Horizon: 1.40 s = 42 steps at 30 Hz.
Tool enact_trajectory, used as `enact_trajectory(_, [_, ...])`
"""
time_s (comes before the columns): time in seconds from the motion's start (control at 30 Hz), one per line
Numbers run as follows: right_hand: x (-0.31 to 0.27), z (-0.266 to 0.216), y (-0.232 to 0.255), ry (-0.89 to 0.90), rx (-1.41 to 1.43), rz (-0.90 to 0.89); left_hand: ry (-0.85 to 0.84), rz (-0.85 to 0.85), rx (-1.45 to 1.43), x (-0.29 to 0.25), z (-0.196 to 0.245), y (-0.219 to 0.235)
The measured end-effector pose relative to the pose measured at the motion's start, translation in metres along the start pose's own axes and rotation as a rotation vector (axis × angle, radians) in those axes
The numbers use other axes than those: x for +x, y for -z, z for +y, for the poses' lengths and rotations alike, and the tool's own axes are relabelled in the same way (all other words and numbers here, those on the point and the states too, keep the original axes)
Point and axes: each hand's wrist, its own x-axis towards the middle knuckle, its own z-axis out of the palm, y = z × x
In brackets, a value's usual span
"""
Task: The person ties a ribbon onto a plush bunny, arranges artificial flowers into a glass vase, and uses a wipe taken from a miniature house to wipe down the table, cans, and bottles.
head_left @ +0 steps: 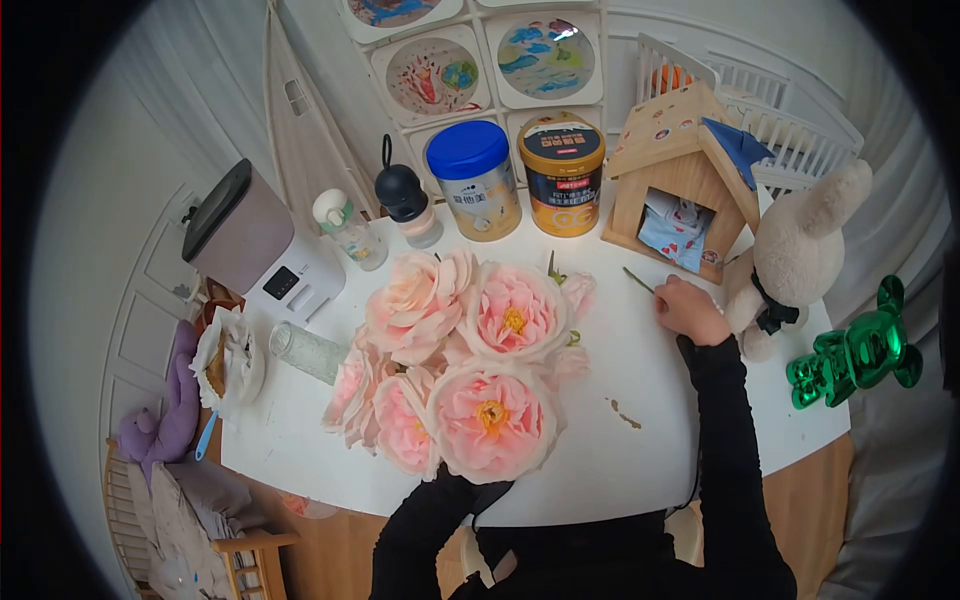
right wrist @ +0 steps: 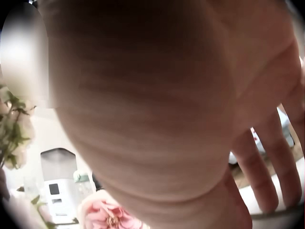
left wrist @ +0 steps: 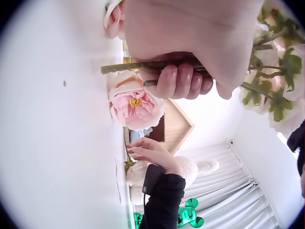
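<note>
Several pink flowers (head_left: 493, 418) with yellow centres form a bunch over the table's front half. Beneath it my left hand is mostly hidden in the head view; in the left wrist view the left hand (left wrist: 190, 43) has its fingers curled round green stems (left wrist: 128, 67), whose cut ends stick out. My right hand (head_left: 692, 312) is at the right, by the wooden house and plush rabbit, with thumb and fingertips at a thin green stem (head_left: 638, 279). The left wrist view shows this stem upright at the right hand (left wrist: 155, 155). Whatever lies under its palm is hidden.
Along the back stand a grey-white appliance (head_left: 260, 245), two bottles, two tins (head_left: 473, 185) and a wooden house (head_left: 665, 190). A plush rabbit (head_left: 800, 250) and green shiny bear (head_left: 850, 355) are right. A glass vase (head_left: 305, 352) lies left, near a white bag (head_left: 240, 360).
</note>
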Motion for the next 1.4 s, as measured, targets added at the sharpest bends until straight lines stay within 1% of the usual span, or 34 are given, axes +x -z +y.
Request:
enact_trajectory(0.07, [0.006,-0.001,-0.008,0.006,0.004,0.004,-0.006,0.021,0.019,-0.001,0.002,0.006])
enact_trajectory(0.13, [0.007,-0.003,-0.009,0.013,0.063,-0.064,0.004,0.035,0.032,-0.006,0.001,0.01])
enact_trajectory(0.17, [0.009,-0.008,-0.002,0.016,0.068,-0.068,0.008,0.039,0.037,-0.008,0.001,0.011])
enact_trajectory(0.23, [0.01,-0.022,0.026,0.128,0.374,-0.225,0.012,0.04,0.042,-0.012,0.001,0.012])
enact_trajectory(0.27, [0.006,-0.036,0.045,0.129,0.372,-0.225,0.009,0.043,0.042,-0.012,0.001,0.012])
enact_trajectory(0.33, [-0.004,-0.063,0.082,0.207,0.825,-0.031,-0.007,0.054,0.044,-0.008,0.003,0.013])
enact_trajectory(0.37, [-0.01,-0.068,0.092,0.213,0.813,-0.032,-0.018,0.063,0.039,-0.004,0.002,0.012])
enact_trajectory(0.43, [-0.027,-0.075,0.096,0.484,1.678,0.253,-0.007,0.071,0.029,-0.009,0.0,0.007])
enact_trajectory(0.47, [-0.028,-0.074,0.091,0.475,1.683,0.242,0.003,0.074,0.025,-0.013,-0.002,0.005])
enact_trajectory(0.53, [-0.027,-0.073,0.082,0.515,1.628,0.398,0.011,0.079,0.028,-0.017,-0.003,0.004])
enact_trajectory(0.57, [-0.026,-0.077,0.082,0.531,1.657,0.364,0.009,0.079,0.033,-0.017,-0.002,0.004])
enact_trajectory(0.6, [-0.027,-0.084,0.085,0.535,1.658,0.37,0.004,0.079,0.04,-0.016,0.0,0.006])
enact_trajectory(0.67, [-0.033,-0.106,0.094,0.303,1.355,0.307,-0.017,0.078,0.055,-0.01,0.004,0.01])
enact_trajectory(0.7, [-0.035,-0.119,0.099,0.287,1.347,0.253,-0.029,0.078,0.06,-0.006,0.005,0.011])
enact_trajectory(0.73, [-0.039,-0.13,0.105,0.198,1.279,0.173,-0.036,0.077,0.063,-0.003,0.006,0.011])
enact_trajectory(0.77, [-0.038,-0.128,0.096,0.221,1.407,0.075,-0.039,0.074,0.062,-0.002,0.005,0.01])
enact_trajectory(0.8, [-0.036,-0.124,0.077,0.239,1.535,-0.03,-0.036,0.072,0.06,-0.003,0.004,0.008])
enact_trajectory(0.83, [-0.036,-0.133,0.065,0.206,1.4,0.13,-0.029,0.068,0.058,-0.005,0.002,0.005])
enact_trajectory(0.87, [-0.039,-0.134,0.068,0.194,1.405,0.124,-0.019,0.065,0.056,-0.008,0.0,0.003])
enact_trajectory(0.93, [-0.041,-0.143,0.097,0.282,1.06,-0.164,-0.011,0.064,0.057,-0.012,-0.001,0.002])
enact_trajectory(0.97, [-0.041,-0.141,0.103,0.176,0.939,-0.444,-0.013,0.064,0.059,-0.012,-0.001,0.001])
enact_trajectory(1.0, [-0.042,-0.141,0.1,0.175,0.939,-0.442,-0.017,0.063,0.062,-0.012,0.0,0.002])
enact_trajectory(1.1, [-0.047,-0.144,0.082,0.665,0.784,-0.027,-0.037,0.065,0.072,-0.008,0.003,0.004])
enact_trajectory(1.13, [-0.046,-0.144,0.078,0.667,0.782,-0.026,-0.043,0.067,0.074,-0.007,0.003,0.004])
enact_trajectory(1.2, [-0.046,-0.143,0.068,0.595,0.79,-0.288,-0.04,0.072,0.075,-0.01,0.002,0.003])
enact_trajectory(1.23, [-0.046,-0.142,0.066,0.63,0.809,-0.213,-0.033,0.073,0.074,-0.014,0.001,0.002])
enact_trajectory(1.27, [-0.047,-0.14,0.065,0.628,0.814,-0.22,-0.027,0.075,0.074,-0.017,0.001,0.001])
enact_trajectory(1.33, [-0.045,-0.134,0.067,0.744,0.612,-0.032,-0.027,0.086,0.075,-0.02,0.001,0.001])
enact_trajectory(1.4, [-0.044,-0.134,0.076,0.759,0.63,-0.009,-0.039,0.1,0.078,-0.018,0.002,0.001])
